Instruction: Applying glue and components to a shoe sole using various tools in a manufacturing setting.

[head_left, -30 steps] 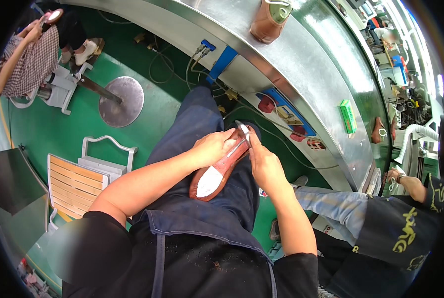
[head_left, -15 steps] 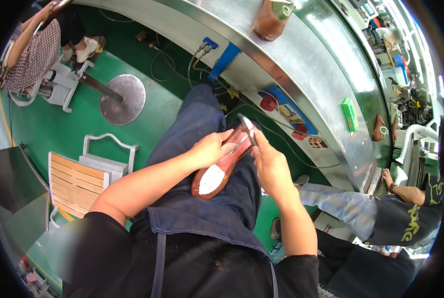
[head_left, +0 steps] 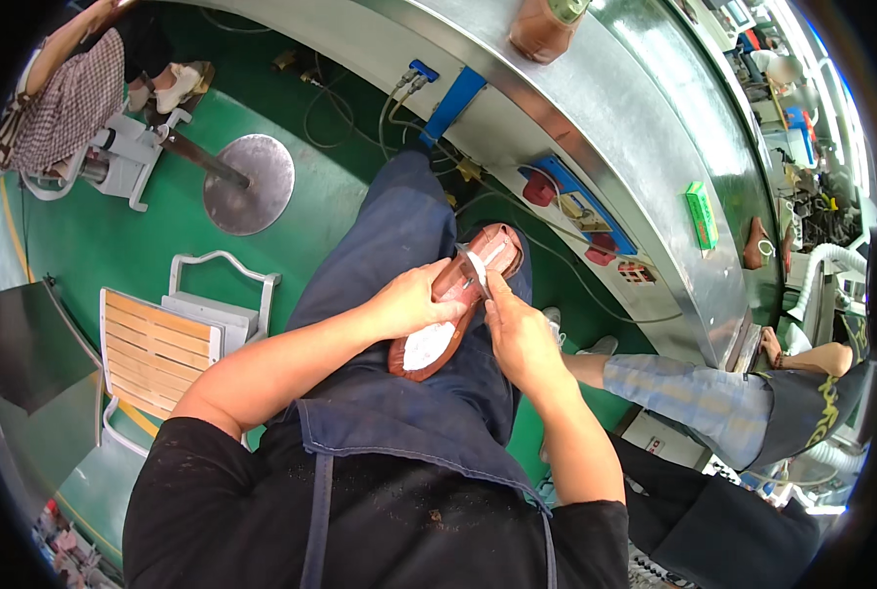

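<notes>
A steel-topped bench (head_left: 645,137) curves through the room, its metal smooth and bright with reflected light, above a green floor (head_left: 311,226) where loose cables trail. On the bench stand a brown shoe (head_left: 542,34) with something green in its opening and, further along, a small green box (head_left: 701,216). A blue socket panel (head_left: 581,206) with red plugs is set into the bench's side.

On the near side of the bench, across the person's thighs, lies a reddish-brown shoe with a white-patched sole (head_left: 427,346), bottom up, the white patch at the end away from the bench. The left hand (head_left: 414,302) grips its middle; the right hand (head_left: 522,339) is closed around a metal tool (head_left: 475,267) (a curved, shiny thing) set across the sole.

Well apart from the bench are a slatted wooden chair (head_left: 159,348) and a round metal base (head_left: 250,185), with a seated person in a checked garment (head_left: 65,118) beside it. At the bench's near end, a co-worker's hand (head_left: 772,348) rests by the edge.

The right hand hides the tool's handle, so its kind is hard to tell, as is whether it touches the sole. The bench shoe is cut off by the frame; clutter beyond the bench is too small to sort.
</notes>
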The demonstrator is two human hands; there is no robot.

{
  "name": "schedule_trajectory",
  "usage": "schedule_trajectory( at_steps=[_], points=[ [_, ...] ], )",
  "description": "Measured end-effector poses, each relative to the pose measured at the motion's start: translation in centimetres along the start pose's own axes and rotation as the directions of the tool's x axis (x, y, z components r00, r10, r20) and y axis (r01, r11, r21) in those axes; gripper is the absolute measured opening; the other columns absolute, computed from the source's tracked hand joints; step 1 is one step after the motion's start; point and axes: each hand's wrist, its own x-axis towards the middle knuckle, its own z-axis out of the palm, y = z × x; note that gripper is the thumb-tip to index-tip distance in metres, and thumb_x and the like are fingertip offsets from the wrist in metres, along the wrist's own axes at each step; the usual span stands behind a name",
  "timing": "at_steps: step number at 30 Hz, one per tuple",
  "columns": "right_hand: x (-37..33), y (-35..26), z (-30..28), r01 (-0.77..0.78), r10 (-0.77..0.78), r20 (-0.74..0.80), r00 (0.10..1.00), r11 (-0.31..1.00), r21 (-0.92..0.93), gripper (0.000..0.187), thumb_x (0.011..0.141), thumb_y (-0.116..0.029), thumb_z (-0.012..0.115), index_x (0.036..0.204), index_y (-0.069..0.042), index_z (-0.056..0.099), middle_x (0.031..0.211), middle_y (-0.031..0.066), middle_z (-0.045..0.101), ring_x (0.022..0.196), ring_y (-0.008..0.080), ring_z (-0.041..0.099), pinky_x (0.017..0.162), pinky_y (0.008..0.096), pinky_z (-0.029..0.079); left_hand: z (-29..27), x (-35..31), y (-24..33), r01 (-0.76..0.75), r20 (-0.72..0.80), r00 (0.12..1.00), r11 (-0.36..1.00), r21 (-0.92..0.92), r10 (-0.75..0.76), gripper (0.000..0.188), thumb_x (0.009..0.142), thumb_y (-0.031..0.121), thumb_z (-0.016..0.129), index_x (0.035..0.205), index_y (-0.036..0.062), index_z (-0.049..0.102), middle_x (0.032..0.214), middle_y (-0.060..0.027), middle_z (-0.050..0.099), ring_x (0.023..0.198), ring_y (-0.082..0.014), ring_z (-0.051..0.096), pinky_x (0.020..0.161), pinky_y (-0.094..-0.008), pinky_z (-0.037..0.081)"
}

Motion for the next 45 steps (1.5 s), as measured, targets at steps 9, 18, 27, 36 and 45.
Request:
schedule_trajectory(
  at_steps=[9, 18, 27, 36, 45],
  points=[
    [-1.3, -0.8, 1.0, -0.025, 0.020, 0.045, 0.999, 0.993, 0.116, 0.043, 0.103, -0.015, 0.063, 0.143, -0.002, 0.054, 0.108, 0.0293, 0.071, 0.102, 0.0504, 0.068, 0.085, 0.0546, 0.055, 2.1, -3.2, -3.7, 0.191, 0.153, 0.981, 0.742, -0.643, -0.120, 0.051, 0.094, 0.012, 0.079, 0.138, -0.0019, 0.058, 0.120, -0.0071, 0.072, 0.110, -0.0147, 0.068, 0.098, -0.0327, 0.054],
    [-2.9, -2.4, -2.7, 0.126, -0.049, 0.265, 0.963, 0.952, -0.280, 0.021, 0.097, -0.006, 0.063, 0.114, 0.000, 0.054, 0.093, 0.0250, 0.070, 0.087, 0.0442, 0.070, 0.077, 0.0502, 0.056, 2.1, -2.9, -4.4, 0.194, 0.206, 0.976, 0.737, -0.648, -0.076, 0.045, 0.097, 0.010, 0.075, 0.139, 0.0003, 0.059, 0.119, -0.0073, 0.072, 0.108, -0.0151, 0.069, 0.099, -0.0326, 0.054],
    [-2.1, -4.1, -2.1, 0.299, -0.187, 0.233, 0.954, 0.619, -0.727, 0.016, 0.096, -0.012, 0.061, 0.107, -0.002, 0.057, 0.087, 0.0138, 0.071, 0.079, 0.0333, 0.074, 0.074, 0.0443, 0.059, 1.9, -2.8, -4.2, 0.166, 0.198, 0.978, 0.810, -0.563, -0.063, 0.052, 0.096, 0.014, 0.078, 0.141, -0.0009, 0.057, 0.123, -0.0092, 0.071, 0.111, -0.0165, 0.068, 0.099, -0.0339, 0.054],
    [0.0, 2.9, -3.3, -0.704, 0.127, 0.795, 0.593, 0.561, 0.436, 0.020, 0.111, -0.013, 0.051, 0.117, 0.001, 0.064, 0.088, 0.0082, 0.071, 0.071, 0.0159, 0.070, 0.066, 0.0295, 0.058, 2.1, -2.9, -3.6, 0.113, 0.178, 0.984, 0.874, -0.472, -0.030, 0.055, 0.095, 0.021, 0.080, 0.140, -0.0013, 0.057, 0.122, -0.0111, 0.071, 0.113, -0.0192, 0.068, 0.100, -0.0348, 0.053],
    [-2.0, -4.2, -2.5, 0.289, -0.300, 0.091, 0.950, 0.951, 0.112, 0.048, 0.104, -0.012, 0.058, 0.150, -0.001, 0.047, 0.109, 0.0249, 0.069, 0.090, 0.0487, 0.069, 0.081, 0.0517, 0.057, 2.0, -2.5, -4.1, 0.137, 0.183, 0.981, 0.916, -0.377, -0.072, 0.059, 0.094, 0.024, 0.083, 0.142, 0.0014, 0.056, 0.125, -0.0081, 0.071, 0.113, -0.0172, 0.067, 0.101, -0.0336, 0.052]
  ],
)
